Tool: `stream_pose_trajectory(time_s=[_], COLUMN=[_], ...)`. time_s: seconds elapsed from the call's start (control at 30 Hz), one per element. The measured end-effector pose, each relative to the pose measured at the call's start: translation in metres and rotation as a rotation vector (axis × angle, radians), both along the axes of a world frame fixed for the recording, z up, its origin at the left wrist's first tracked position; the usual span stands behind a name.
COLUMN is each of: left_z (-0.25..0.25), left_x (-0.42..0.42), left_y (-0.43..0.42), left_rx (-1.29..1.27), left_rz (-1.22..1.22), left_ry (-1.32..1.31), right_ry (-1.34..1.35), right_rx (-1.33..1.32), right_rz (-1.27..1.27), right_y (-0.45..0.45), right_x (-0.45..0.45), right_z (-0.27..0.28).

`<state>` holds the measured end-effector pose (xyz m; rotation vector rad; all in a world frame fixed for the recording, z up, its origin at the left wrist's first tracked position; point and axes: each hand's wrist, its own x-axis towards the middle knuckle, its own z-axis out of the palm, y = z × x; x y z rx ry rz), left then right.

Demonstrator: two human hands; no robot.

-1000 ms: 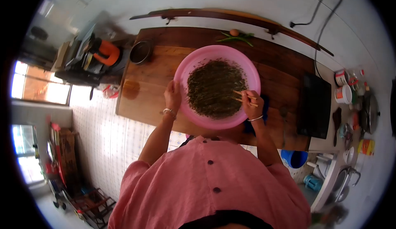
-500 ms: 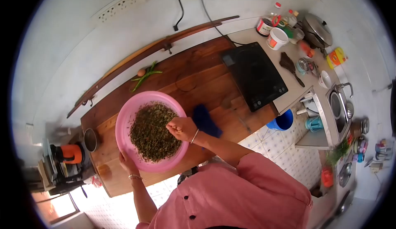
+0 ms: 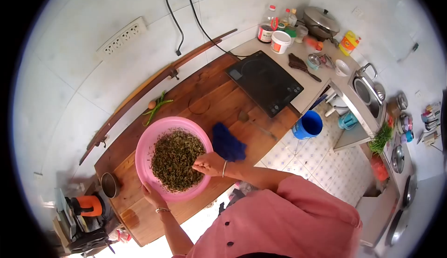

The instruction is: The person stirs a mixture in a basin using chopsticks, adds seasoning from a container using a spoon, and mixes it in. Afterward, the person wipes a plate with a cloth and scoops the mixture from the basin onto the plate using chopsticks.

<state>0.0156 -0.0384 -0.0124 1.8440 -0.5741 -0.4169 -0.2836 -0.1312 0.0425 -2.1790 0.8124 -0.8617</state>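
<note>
A pink basin (image 3: pixel 143 153) stands on the wooden table, holding a heap of dark green-brown chopped bits (image 3: pixel 177 160). At its lower left rim is my left hand (image 3: pixel 152 196), its fingers against the outside and the rim between them and the thumb. My right hand (image 3: pixel 208 164) is closed over the right part of the heap, just inside the rim. The chopsticks seen in it a second earlier are hardly visible now, mostly hidden by the fingers.
Behind the basin lie green peppers (image 3: pixel 158 107) and an egg (image 3: pixel 152 104). A blue cloth (image 3: pixel 228 142) is right of it, a metal bowl (image 3: pixel 110 185) left. Farther right are a black induction cooker (image 3: pixel 264 83), bottles, a white tub (image 3: pixel 280 41) and a blue bucket (image 3: pixel 308 125).
The view has swung right, so basin and hands appear farther left than a second ago. My right hand has turned, and its chopsticks no longer show plainly. My left hand stays at the rim.
</note>
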Motion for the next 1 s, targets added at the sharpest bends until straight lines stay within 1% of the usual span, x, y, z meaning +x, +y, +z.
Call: stream_pose_trajectory(time_s=[0.07, 0.13, 0.17, 0.2, 0.27, 0.3, 0.37, 0.4, 0.43, 0.47, 0.5, 0.53, 0.6, 0.63, 0.67, 0.7, 0.73, 0.77, 0.8, 0.83, 0.87, 0.9, 0.93, 0.97, 1.0], left_z=[0.002, 0.0, -0.001, -0.004, -0.007, 0.0, 0.019, 0.011, -0.001, -0.011, -0.008, -0.008, -0.008, 0.006, 0.021, 0.039, 0.045, 0.04, 0.035, 0.033, 0.04, 0.048, 0.055, 0.064, 0.078], left_x=[0.0, -0.003, 0.002, 0.007, 0.01, 0.004, -0.015, -0.015, -0.015, -0.016, -0.024, -0.026, -0.034, -0.041, -0.049, -0.061, -0.073, -0.078, -0.078, -0.082, -0.092, -0.106, -0.123, -0.139, -0.158], left_y=[0.0, 0.002, 0.005, 0.009, 0.007, 0.009, 0.015, 0.017, 0.021, 0.028, 0.035, 0.037, 0.04, 0.042, 0.041, 0.038, 0.033, 0.037, 0.04, 0.038, 0.037, 0.037, 0.03, 0.02, 0.008], left_rx=[-0.018, -0.013, -0.006, -0.002, 0.026, 0.02, 0.085, 0.082, 0.027, -0.026, -0.01, -0.015, -0.092, -0.098, -0.103, -0.076, -0.049, -0.041, -0.115, -0.188, -0.173, -0.142, -0.119, -0.118, -0.116], left_rz=[-0.048, -0.058, -0.083, -0.086, -0.086, -0.087, -0.022, -0.024, 0.001, 0.027, 0.032, 0.036, 0.062, 0.016, 0.021, 0.037, 0.053, 0.059, 0.17, 0.278, 0.284, 0.426, 0.569, 0.58, 0.563], left_ry=[-0.053, -0.052, -0.092, -0.094, -0.103, -0.106, 0.038, 0.035, 0.027, 0.017, 0.092, 0.081, 0.215, 0.27, 0.257, 0.358, 0.457, 0.446, 0.353, 0.255, 0.237, 0.149, 0.066, 0.056, -0.065], right_ry=[-0.008, -0.016, 0.076, 0.074, 0.034, 0.038, 0.048, 0.06, 0.144, 0.138, 0.111, 0.082, 0.098, 0.131, 0.164, 0.173, 0.181, 0.1, 0.02, -0.054, -0.123, -0.312, -0.592, -0.672, -0.75], right_rx=[0.031, -0.038, -0.062, -0.057, -0.214, -0.229, -0.252, -0.264, -0.314, -0.314, -0.348, -0.385, -0.369, -0.336, -0.299, -0.213, -0.126, -0.132, -0.145, -0.045, 0.075, 0.232, 0.556, 0.599, 0.644], right_rz=[0.013, 0.05, 0.092, 0.09, 0.34, 0.367, 0.37, 0.374, 0.395, 0.395, 0.392, 0.39, 0.398, 0.319, 0.24, 0.156, 0.073, -0.051, -0.177, -0.341, -0.502, -0.594, -0.655, -0.769, -0.884], right_y=[0.01, 0.017, 0.016, 0.016, 0.007, 0.008, 0.009, 0.008, 0.003, 0.001, -0.003, -0.01, -0.035, -0.052, -0.071, -0.091, -0.114, -0.139, -0.171, -0.2, -0.223, -0.259, -0.288, -0.317, -0.344], right_x=[0.001, -0.002, -0.002, -0.001, -0.005, -0.01, -0.022, -0.028, -0.035, -0.043, -0.056, -0.068, -0.108, -0.129, -0.153, -0.182, -0.213, -0.246, -0.283, -0.316, -0.349, -0.387, -0.421, -0.45, -0.476], right_z=[-0.002, -0.001, -0.001, -0.001, -0.002, -0.012, 0.0, 0.006, 0.004, 0.002, 0.008, 0.016, 0.022, 0.016, 0.009, 0.014, 0.02, 0.011, 0.005, 0.005, 0.002, -0.022, -0.02, -0.022, -0.03])
